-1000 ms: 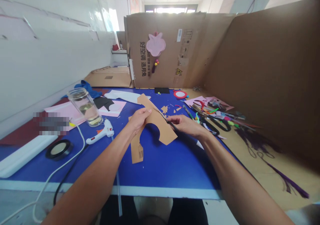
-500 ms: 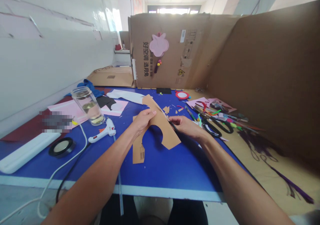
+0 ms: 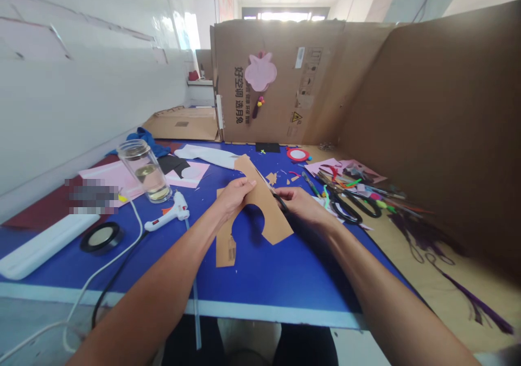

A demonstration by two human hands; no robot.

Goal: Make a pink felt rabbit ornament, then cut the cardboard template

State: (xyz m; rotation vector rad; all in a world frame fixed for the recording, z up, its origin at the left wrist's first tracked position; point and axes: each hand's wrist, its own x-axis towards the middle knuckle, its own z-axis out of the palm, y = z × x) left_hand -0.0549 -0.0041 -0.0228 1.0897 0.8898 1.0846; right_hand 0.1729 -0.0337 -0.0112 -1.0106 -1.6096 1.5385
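My left hand [image 3: 239, 195] pinches a tan piece of cardboard [image 3: 268, 206] by its upper middle, thumb on top. The piece has a curved cut-out along its lower side. In my right hand [image 3: 299, 203] is a pair of scissors [image 3: 280, 202] with dark handles, closed in my fingers; the blades lie along the cardboard's right edge and are partly hidden. Under my left wrist, another cardboard part with a barcode [image 3: 226, 251] rests on the blue table; I cannot tell whether it joins the held piece.
A white glue gun [image 3: 171, 214], a glass jar [image 3: 148, 176] of liquid and a roll of black tape [image 3: 101, 237] stand left. Large scissors [image 3: 350, 203], pens and scraps crowd the right. Cardboard walls [image 3: 317, 84] enclose the back and right. Cables [image 3: 109, 265] trail over the front edge.
The cardboard's lower right corner has shifted slightly left and the scissors have moved very little. Both hands keep their holds.
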